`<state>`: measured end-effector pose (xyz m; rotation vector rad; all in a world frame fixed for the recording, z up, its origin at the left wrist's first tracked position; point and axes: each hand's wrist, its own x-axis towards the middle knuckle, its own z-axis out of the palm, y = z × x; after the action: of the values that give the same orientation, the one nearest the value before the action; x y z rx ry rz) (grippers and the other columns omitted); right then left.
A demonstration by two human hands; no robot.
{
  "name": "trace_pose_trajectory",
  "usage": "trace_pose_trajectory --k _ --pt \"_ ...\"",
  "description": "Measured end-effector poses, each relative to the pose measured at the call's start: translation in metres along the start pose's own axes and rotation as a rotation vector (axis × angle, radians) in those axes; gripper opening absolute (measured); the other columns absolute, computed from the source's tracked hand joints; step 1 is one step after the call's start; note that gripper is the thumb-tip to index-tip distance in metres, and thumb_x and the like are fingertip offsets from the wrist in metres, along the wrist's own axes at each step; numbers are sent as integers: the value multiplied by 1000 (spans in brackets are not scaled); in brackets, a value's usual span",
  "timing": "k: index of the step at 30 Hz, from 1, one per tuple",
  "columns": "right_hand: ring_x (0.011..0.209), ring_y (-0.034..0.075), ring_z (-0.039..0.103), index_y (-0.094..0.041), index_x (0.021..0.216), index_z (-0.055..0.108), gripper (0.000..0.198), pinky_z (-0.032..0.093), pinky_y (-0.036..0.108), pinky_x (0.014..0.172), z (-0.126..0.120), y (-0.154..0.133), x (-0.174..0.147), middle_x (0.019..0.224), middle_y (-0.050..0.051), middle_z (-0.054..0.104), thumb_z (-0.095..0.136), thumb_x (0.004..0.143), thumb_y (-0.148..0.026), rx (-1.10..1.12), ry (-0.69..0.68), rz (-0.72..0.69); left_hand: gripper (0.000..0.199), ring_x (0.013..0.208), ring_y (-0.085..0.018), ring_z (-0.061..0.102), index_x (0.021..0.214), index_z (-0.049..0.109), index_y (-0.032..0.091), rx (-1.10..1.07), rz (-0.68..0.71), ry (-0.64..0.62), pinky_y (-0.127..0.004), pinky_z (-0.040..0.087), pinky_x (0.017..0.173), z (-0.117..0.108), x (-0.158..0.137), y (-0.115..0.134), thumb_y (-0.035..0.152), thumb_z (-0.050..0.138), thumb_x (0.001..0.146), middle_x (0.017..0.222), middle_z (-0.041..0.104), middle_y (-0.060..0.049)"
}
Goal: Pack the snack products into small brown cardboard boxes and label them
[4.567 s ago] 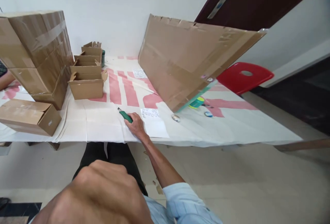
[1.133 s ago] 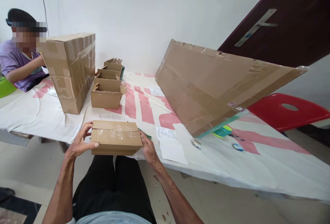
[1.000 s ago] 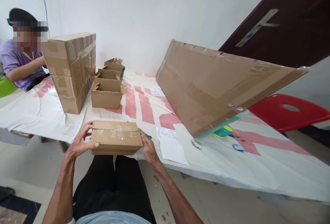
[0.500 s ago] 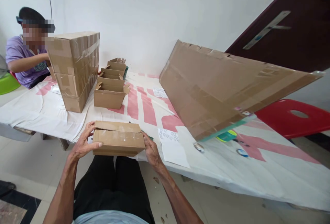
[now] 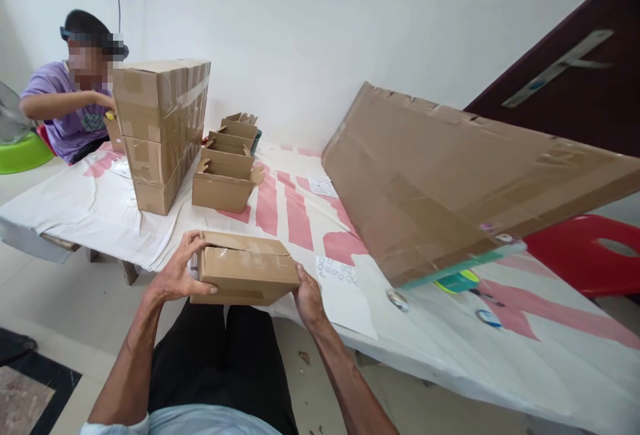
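1. The fingers of your left hand (image 5: 176, 273) grip the left end of the small cardboard box (image 5: 245, 269), thumb on the near face, the others up by the top edge. Squeezing hard there could buckle that end, since a gap shows in the top seam (image 5: 234, 247) on that side.
2. The fingers of your right hand (image 5: 309, 296) press against the box's right end; I cannot tell how far they wrap behind or under it. If they ease off first, the box may tip down to the right.
3. The box is between your hands at the near edge of the desk (image 5: 465, 361). Whether that edge bears any weight is hidden, so a lost grip could drop it onto the floor (image 5: 107, 328).
4. Twisting the two ends unevenly would likely widen that gap.
5. Just right of the box lies a marked paper sheet (image 5: 346, 305); your right forearm could drag it over the near edge.
6. Farther left stands the row of open boxes (image 5: 221, 189); swinging the box far could knock the nearest.
7. On the right leans a large cardboard panel (image 5: 445, 188). Its support is hidden; a bump at its low corner might make it slide.
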<state>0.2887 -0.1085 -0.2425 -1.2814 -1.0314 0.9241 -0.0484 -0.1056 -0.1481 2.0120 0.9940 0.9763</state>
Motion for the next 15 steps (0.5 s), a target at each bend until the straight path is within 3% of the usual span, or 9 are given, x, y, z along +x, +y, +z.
trace_pose_trajectory --k 7,15 --pt "115 29 72 -20 106 80 62 57 41 100 -6 19 5 111 7 82 74 77 -75 263 72 152 99 146 -43 39 140 59 26 90 40 -73 -60 35 123 3 14 29 48 102 53 148 42 -15" --pt "110 27 72 -21 99 79 51 58 38 95 -2 15 3 102 5 82 77 78 -68 313 72 166 102 153 -44 34 140 58 26 49 47 -27 -60 31 126 2 9 26 58 101 54 155 44 -18"
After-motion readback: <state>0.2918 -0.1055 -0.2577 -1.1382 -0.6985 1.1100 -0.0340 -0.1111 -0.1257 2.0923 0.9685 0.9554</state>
